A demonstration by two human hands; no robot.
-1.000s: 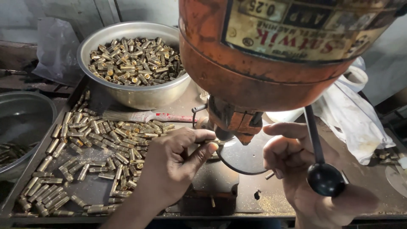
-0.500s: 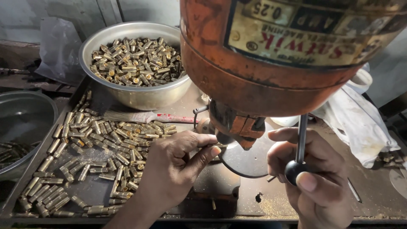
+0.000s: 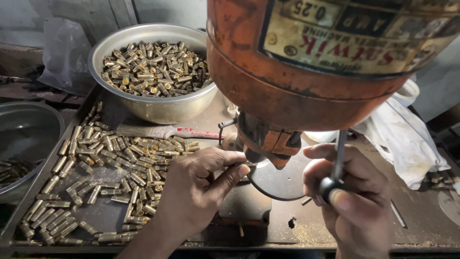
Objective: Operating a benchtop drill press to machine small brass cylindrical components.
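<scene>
Head view: the right hand [image 3: 357,201] is wrapped tight around the black lever knob [image 3: 329,184] beside the orange drill press [image 3: 306,72]; under its spindle, the left hand [image 3: 199,187] pinches something hidden, steadying it; loose brass pieces [image 3: 110,172] lie left.

Metal workshop: bench drill [image 3: 306,72], brass pieces [image 3: 110,168] on tray.

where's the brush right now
In the head view the brush lies on the tray, left of the drill, between the bowl and the loose brass pieces.
</scene>
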